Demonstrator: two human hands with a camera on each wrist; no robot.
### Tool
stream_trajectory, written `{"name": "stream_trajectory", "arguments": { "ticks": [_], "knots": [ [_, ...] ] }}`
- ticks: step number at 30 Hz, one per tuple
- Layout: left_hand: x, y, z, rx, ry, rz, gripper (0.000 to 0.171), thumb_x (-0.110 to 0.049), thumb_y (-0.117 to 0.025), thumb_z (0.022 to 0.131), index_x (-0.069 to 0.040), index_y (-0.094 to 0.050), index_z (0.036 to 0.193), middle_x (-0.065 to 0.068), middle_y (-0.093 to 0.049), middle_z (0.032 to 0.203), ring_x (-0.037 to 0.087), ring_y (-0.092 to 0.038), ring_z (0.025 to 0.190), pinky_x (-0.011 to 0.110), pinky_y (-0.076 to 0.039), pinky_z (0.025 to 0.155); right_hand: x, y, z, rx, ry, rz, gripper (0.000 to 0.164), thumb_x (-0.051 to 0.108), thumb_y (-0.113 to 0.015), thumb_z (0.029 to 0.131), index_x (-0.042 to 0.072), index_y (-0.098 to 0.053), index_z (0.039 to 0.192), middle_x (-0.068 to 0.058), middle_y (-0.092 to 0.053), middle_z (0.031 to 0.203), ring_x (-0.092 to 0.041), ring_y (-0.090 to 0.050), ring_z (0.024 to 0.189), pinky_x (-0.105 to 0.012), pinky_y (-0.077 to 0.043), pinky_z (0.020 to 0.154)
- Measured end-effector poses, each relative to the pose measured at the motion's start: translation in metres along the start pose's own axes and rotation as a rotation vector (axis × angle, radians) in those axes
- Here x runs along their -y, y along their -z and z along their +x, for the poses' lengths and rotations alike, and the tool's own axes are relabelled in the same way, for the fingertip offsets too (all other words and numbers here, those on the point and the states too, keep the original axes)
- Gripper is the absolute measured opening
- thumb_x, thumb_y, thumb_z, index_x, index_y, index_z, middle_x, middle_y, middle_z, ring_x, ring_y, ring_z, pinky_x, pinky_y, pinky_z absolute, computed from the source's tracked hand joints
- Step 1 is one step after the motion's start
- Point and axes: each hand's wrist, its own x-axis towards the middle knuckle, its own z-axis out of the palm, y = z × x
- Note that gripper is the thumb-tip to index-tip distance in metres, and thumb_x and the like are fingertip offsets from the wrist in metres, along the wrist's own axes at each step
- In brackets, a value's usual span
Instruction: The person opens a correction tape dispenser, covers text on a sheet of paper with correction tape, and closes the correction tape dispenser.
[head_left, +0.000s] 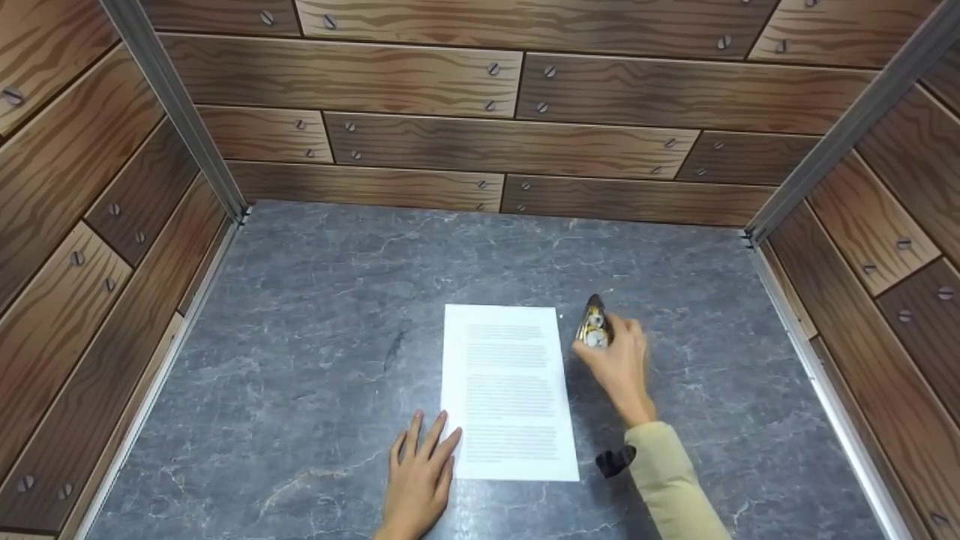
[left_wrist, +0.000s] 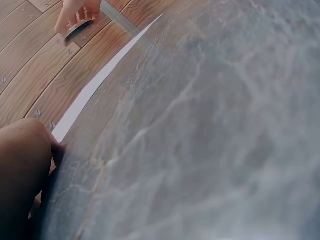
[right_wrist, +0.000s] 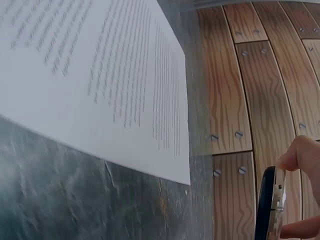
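A sheet of paper (head_left: 510, 390) with several blocks of printed text lies flat on the grey table. At its lower left edge my left hand (head_left: 420, 476) rests palm down, fingers spread, the index fingertip and thumb side right at the paper's margin. To the right of the sheet, my right hand (head_left: 619, 360) grips a correction tape dispenser (head_left: 595, 330) between thumb and fingers. Its see-through case shows white wheels inside, and its dark tapered end points away from me. In the right wrist view the dispenser (right_wrist: 270, 205) appears edge-on, above the table, apart from the paper.
Grey marbled table surface (head_left: 300, 360) surrounds the sheet. Wood-patterned walls (head_left: 420, 142) stand at the back and both sides, with metal posts (head_left: 176, 112) in the corners. A dark strap piece (head_left: 615, 460) hangs at my right sleeve (head_left: 671, 480).
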Motion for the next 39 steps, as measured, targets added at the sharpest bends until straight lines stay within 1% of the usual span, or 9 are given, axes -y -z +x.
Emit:
{"name": "stream_trajectory", "arguments": {
  "ticks": [4,8,12,17,22,27,31,33,39],
  "knots": [
    [0.0,0.002,0.001,-0.042,0.003,-0.049,0.037,-0.021,-0.06,0.097,-0.022,-0.064,0.134,0.003,-0.048,0.15,0.04,-0.032,0.142,0.062,-0.027,0.105,0.004,-0.005,-0.022,0.011,0.021,0.002,0.075,0.022,-0.083,0.066,-0.007,-0.058,0.131,-0.022,-0.056,0.111,-0.037,-0.051,0.098,-0.048,-0.043,0.081],
    [-0.002,0.013,0.006,-0.095,0.045,-0.21,0.036,-0.014,-0.063,0.094,-0.015,-0.065,0.13,0.01,-0.051,0.147,0.043,-0.04,0.137,0.064,-0.032,0.101,0.008,-0.012,-0.047,0.016,0.074,0.007,0.076,0.021,-0.084,0.065,-0.008,-0.059,0.13,-0.021,-0.056,0.11,-0.036,-0.049,0.098,-0.048,-0.041,0.082],
    [-0.015,0.031,0.023,-0.08,0.124,-0.534,0.037,-0.009,-0.06,0.096,-0.006,-0.061,0.132,0.017,-0.052,0.143,0.041,-0.047,0.132,0.061,-0.036,0.104,0.011,-0.016,-0.074,0.021,0.116,0.012,0.073,0.02,-0.081,0.064,-0.008,-0.06,0.128,-0.019,-0.056,0.108,-0.034,-0.049,0.094,-0.046,-0.042,0.078],
    [-0.039,0.046,0.05,0.065,0.249,-1.016,0.04,-0.012,-0.052,0.102,0.006,-0.051,0.138,0.024,-0.052,0.14,0.039,-0.055,0.124,0.05,-0.043,0.104,0.018,-0.019,-0.107,0.024,0.151,0.017,0.068,0.019,-0.081,0.062,-0.007,-0.063,0.123,-0.014,-0.057,0.104,-0.028,-0.05,0.091,-0.042,-0.043,0.075],
    [-0.062,0.042,0.066,0.173,0.415,-1.335,0.044,-0.015,-0.05,0.103,0.015,-0.047,0.135,0.029,-0.058,0.13,0.039,-0.062,0.114,0.047,-0.048,0.099,0.027,-0.024,-0.131,-0.013,0.211,0.013,0.067,0.02,-0.082,0.059,-0.006,-0.066,0.119,-0.011,-0.06,0.102,-0.027,-0.053,0.09,-0.042,-0.046,0.074],
    [-0.08,0.029,0.075,0.22,0.644,-1.605,0.045,-0.019,-0.051,0.101,0.015,-0.049,0.13,0.021,-0.066,0.115,0.022,-0.068,0.1,0.035,-0.054,0.092,0.036,-0.029,-0.148,-0.045,0.274,0.028,0.066,0.017,-0.082,0.054,-0.006,-0.068,0.115,-0.008,-0.06,0.098,-0.025,-0.055,0.088,-0.042,-0.047,0.074],
    [-0.09,0.022,0.078,0.209,0.676,-1.647,0.041,-0.017,-0.055,0.099,0.015,-0.055,0.124,0.014,-0.067,0.108,0.016,-0.067,0.098,0.028,-0.055,0.085,0.04,-0.033,-0.159,-0.049,0.301,0.05,0.067,0.017,-0.084,0.052,-0.006,-0.068,0.113,-0.005,-0.059,0.097,-0.023,-0.054,0.087,-0.04,-0.047,0.075],
    [-0.093,0.02,0.078,0.179,0.675,-1.647,0.037,-0.016,-0.058,0.098,0.015,-0.059,0.119,0.015,-0.068,0.109,0.018,-0.066,0.102,0.028,-0.054,0.088,0.043,-0.036,-0.163,-0.057,0.307,0.052,0.067,0.018,-0.084,0.052,-0.006,-0.069,0.112,-0.004,-0.059,0.097,-0.021,-0.054,0.086,-0.039,-0.046,0.074],
    [-0.103,0.015,0.077,0.064,0.755,-1.55,0.024,-0.015,-0.065,0.095,0.007,-0.069,0.103,0.011,-0.068,0.103,0.015,-0.064,0.095,0.025,-0.052,0.084,0.049,-0.038,-0.171,-0.064,0.29,0.048,0.068,0.02,-0.084,0.051,-0.004,-0.069,0.114,-0.003,-0.059,0.1,-0.02,-0.051,0.084,-0.038,-0.044,0.071]
  ]
}}
